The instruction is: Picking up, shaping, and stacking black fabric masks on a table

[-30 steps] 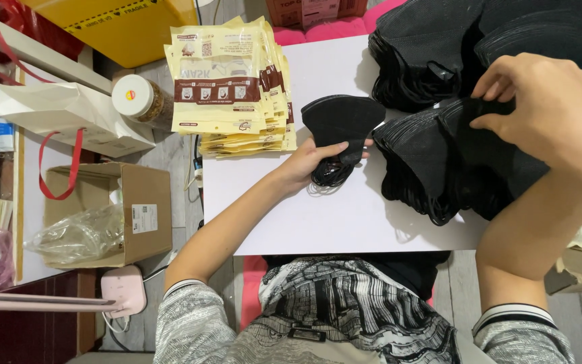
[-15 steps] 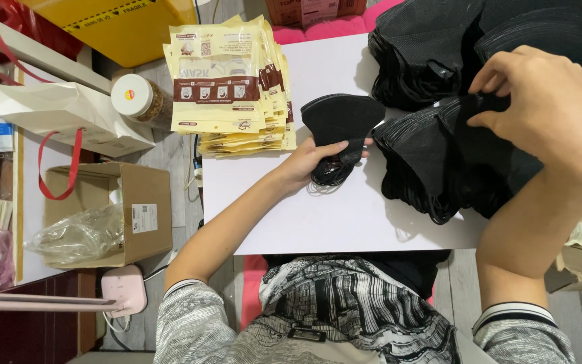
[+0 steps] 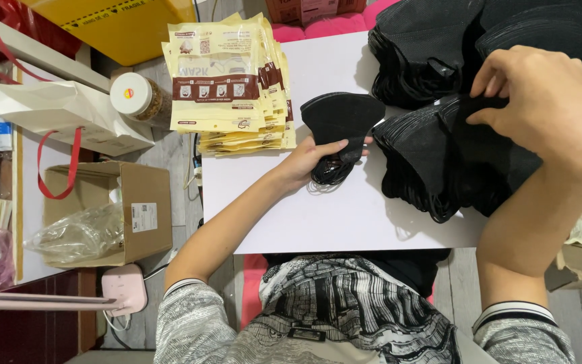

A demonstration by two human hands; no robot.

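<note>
**Hands on black masks at a white board**

At the centre of the frame the left hand (image 3: 308, 162) lay on the white board (image 3: 318, 216), its fingers closed around the lower end and looped ear straps of a small stack of black masks (image 3: 341, 121). At the upper right the right hand (image 3: 540, 101) rested on a large heap of black masks (image 3: 439, 162), fingertips pinching the edge of the top one. A second black heap (image 3: 426, 47) sat just above it at the top edge. Left of the small stack, at upper centre, stood a pile of cream and brown pouches (image 3: 230, 87). Beside the pile, further left, stood a white-lidded jar (image 3: 136, 98), and a cardboard box (image 3: 129, 209) holding a clear plastic bag sat at the left.
</note>
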